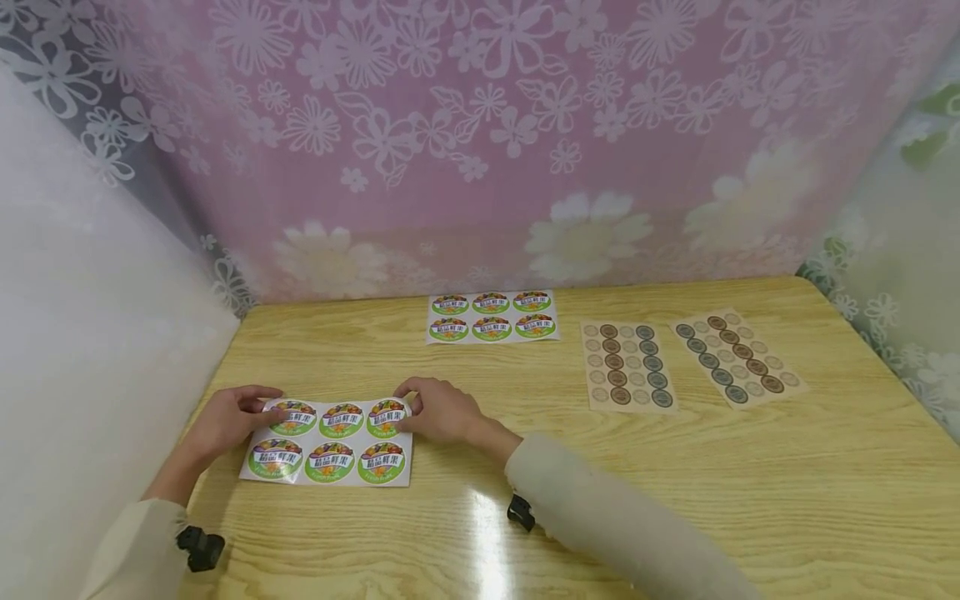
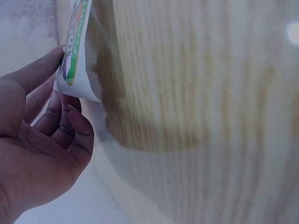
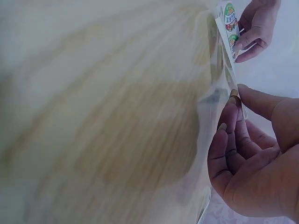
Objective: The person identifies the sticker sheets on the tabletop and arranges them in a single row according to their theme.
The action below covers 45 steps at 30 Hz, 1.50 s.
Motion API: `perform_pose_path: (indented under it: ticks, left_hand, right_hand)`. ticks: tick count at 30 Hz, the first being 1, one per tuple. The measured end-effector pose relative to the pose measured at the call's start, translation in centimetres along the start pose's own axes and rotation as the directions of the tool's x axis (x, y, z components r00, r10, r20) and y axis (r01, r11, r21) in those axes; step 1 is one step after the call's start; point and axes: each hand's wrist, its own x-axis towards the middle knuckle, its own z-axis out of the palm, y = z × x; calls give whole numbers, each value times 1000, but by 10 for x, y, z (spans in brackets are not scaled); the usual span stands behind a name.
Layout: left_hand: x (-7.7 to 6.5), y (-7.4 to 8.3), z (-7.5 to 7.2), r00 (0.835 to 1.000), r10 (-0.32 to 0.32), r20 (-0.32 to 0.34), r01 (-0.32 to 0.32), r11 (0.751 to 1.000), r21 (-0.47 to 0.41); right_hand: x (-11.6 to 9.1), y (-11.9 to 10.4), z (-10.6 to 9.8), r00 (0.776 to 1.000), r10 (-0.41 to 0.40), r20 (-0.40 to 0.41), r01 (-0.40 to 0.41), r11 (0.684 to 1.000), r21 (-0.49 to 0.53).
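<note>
Both hands hold one white sticker sheet [image 1: 298, 457] with two rows of round fruit labels, at the left of the table. My left hand [image 1: 227, 425] pinches its left edge, thumb on the printed face and fingers behind. At the far right edge my right hand [image 1: 444, 412] pinches the sheet near its upper corner. In the left wrist view the sheet's corner [image 2: 78, 86] stands off the wood, between the thumb and fingers of the left hand [image 2: 46, 144]. The right wrist view shows the right hand [image 3: 254, 154] with fingertips meeting at the sheet's edge.
A matching fruit sticker sheet [image 1: 492, 317] lies at the table's back edge. Two beige sheets with brown and dark round stickers, one nearer the middle [image 1: 628, 367] and one tilted [image 1: 738, 358], lie to the right. A floral curtain [image 1: 480, 192] hangs behind the wooden table [image 1: 600, 500].
</note>
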Motion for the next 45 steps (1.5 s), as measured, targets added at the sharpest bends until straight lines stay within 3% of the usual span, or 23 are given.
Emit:
perform_pose_path:
  ticks: [7,13,26,34,45]
  left_hand:
    - [-8,-1,-3,1000,9,-13,-8,998,64]
    - [-10,-5,-6,1000,26,-4,-25,998,57]
    - [-18,-15,-11,999,-16,37,13,996,86]
    - [-21,-17,-13,1000,5,-6,-4,988,154]
    - [-26,-20,-13,1000,22,-21,-18,988,152]
  right_hand:
    - [-4,-4,6,1000,-3,4,3,1000,-27]
    - [-3,-7,10,1000,-10,6,10,999,-38]
    - [-4,-14,19,1000,-24,10,25,998,-58]
    - [-3,-17,25,1000,-25,12,26,996,-90]
    - [-1,-19,29,1000,-8,-17,6,991,-136]
